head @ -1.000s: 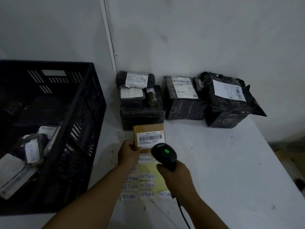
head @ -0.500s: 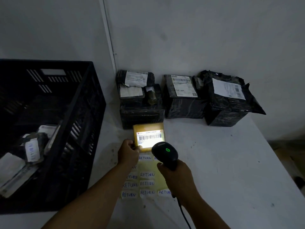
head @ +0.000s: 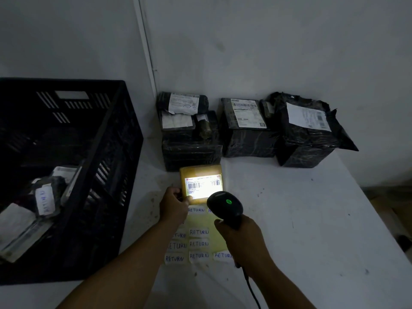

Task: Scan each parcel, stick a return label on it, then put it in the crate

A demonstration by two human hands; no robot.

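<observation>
Over the white tabletop, my left hand pinches the tan parcel; my right hand grips the scanner. I hold the beam steady across the barcode.

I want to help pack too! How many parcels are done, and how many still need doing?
Done: a few parcels lie in the black crate, one showing a RETURN label; I can't count them exactly. In hand: the left hand holds a small brown parcel while the right hand shines the scanner on its barcode. Left: label and crate this one, then the black parcels by the wall, six or so.
</observation>
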